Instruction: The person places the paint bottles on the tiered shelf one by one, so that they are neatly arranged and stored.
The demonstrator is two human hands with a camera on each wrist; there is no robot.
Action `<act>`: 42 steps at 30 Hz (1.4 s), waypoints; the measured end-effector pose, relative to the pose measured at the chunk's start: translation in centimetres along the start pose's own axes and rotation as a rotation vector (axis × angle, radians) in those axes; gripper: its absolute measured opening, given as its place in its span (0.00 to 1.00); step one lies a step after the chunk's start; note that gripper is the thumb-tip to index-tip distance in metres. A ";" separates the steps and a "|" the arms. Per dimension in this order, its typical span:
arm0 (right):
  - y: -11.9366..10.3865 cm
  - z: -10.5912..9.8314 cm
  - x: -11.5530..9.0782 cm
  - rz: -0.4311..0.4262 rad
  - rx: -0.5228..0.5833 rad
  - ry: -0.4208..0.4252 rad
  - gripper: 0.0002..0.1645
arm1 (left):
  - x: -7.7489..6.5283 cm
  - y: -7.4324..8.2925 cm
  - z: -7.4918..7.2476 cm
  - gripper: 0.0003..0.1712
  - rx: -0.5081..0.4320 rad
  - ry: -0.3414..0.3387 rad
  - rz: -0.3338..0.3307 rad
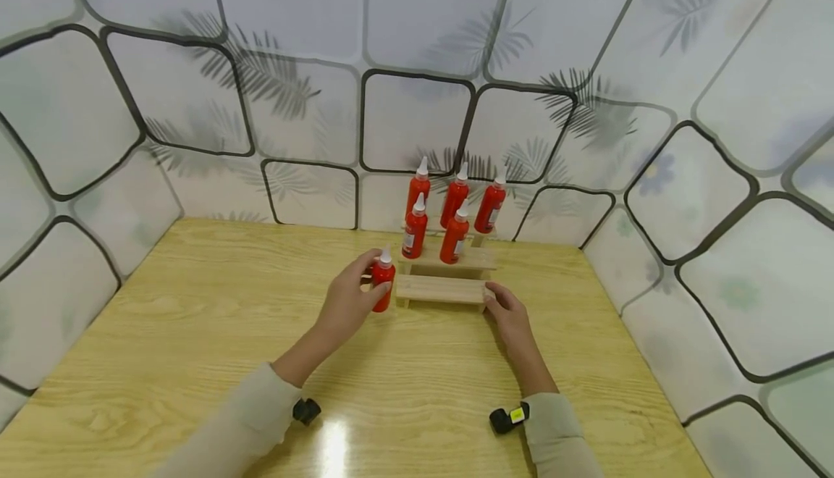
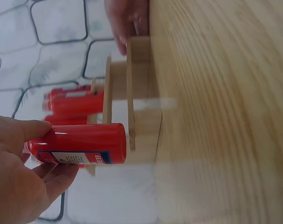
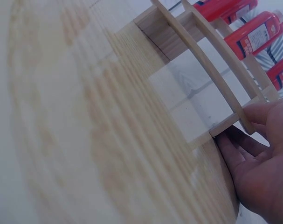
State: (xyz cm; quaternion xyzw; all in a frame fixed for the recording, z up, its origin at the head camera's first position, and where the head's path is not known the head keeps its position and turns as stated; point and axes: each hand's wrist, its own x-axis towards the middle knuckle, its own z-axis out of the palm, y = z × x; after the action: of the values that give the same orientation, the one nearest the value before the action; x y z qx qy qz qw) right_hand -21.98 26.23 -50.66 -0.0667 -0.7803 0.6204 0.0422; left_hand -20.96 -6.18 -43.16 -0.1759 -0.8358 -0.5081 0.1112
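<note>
A red bottle with a white pointed cap (image 1: 382,286) is held upright by my left hand (image 1: 348,297), thumb and fingers on either side of it. It is just left of the lowest step of a small wooden stepped rack (image 1: 443,290). The left wrist view shows its base (image 2: 115,143) held off the table, the label facing the camera. My right hand (image 1: 511,315) grips the right end of the rack's lowest step, fingers at its edge in the right wrist view. Two red bottles, one of them a front bottle (image 1: 454,239), stand on the middle step; three more, including a right-hand bottle (image 1: 491,206), stand on the top step.
The wood-grain table (image 1: 228,319) spreads around the rack on both sides and in front. Behind the rack rises a patterned wall covering (image 1: 417,123), continuing along the left and right sides. Each wrist wears a small black device, such as the right one (image 1: 502,421).
</note>
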 end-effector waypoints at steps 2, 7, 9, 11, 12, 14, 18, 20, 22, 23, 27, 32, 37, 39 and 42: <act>0.0 0.1 0.0 0.002 -0.006 -0.002 0.24 | 0.3 0.5 1.1 0.32 -0.001 -0.022 0.011; -0.2 0.1 -0.1 0.015 0.002 -0.008 0.24 | 1.4 1.9 4.1 0.34 0.009 -0.095 0.047; -0.3 0.1 -0.1 0.013 0.016 -0.009 0.25 | 2.0 2.4 5.2 0.34 0.025 -0.124 0.084; -0.4 0.0 -0.1 0.012 0.022 -0.010 0.25 | 2.6 3.0 6.3 0.34 0.032 -0.150 0.110; -0.4 0.1 -0.1 0.011 0.020 -0.011 0.26 | 2.9 3.3 6.8 0.33 0.034 -0.162 0.116; -0.4 0.0 -0.2 0.021 0.029 -0.011 0.25 | 3.5 4.0 7.8 0.33 0.037 -0.184 0.120; -0.4 0.2 -0.3 0.032 0.079 -0.010 0.25 | 4.7 5.2 9.9 0.33 0.046 -0.210 0.105; -0.4 0.2 -0.3 0.029 0.118 -0.008 0.25 | 5.3 5.7 10.9 0.32 0.047 -0.206 0.112; -0.3 0.2 -0.3 0.021 0.121 -0.001 0.25 | 5.9 6.2 11.7 0.32 0.036 -0.200 0.120; -0.3 0.3 -0.2 0.017 0.125 0.000 0.25 | 6.2 6.4 12.1 0.33 0.036 -0.196 0.124; -0.2 0.3 -0.2 0.003 0.146 -0.009 0.24 | 7.4 7.2 13.2 0.34 0.014 -0.188 0.121; -0.1 0.0 0.0 -0.019 0.120 -0.037 0.24 | 9.1 7.9 14.3 0.32 -0.013 -0.138 0.107; 0.0 -0.2 0.0 -0.025 0.063 -0.033 0.25 | 10.5 8.4 15.4 0.32 0.020 -0.115 0.093; -0.1 -0.2 0.0 -0.016 0.067 -0.027 0.26 | 10.8 8.6 15.8 0.32 0.027 -0.106 0.074; -0.2 0.0 -0.1 -0.009 0.081 -0.015 0.26 | 11.3 8.9 16.1 0.33 0.026 -0.085 0.047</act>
State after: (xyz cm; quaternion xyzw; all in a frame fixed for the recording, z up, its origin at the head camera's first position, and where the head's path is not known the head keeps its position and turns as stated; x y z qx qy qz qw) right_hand -21.88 26.20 -50.48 -0.0569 -0.7551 0.6517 0.0418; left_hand -27.75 13.89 -39.24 -0.2154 -0.8419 -0.4866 0.0895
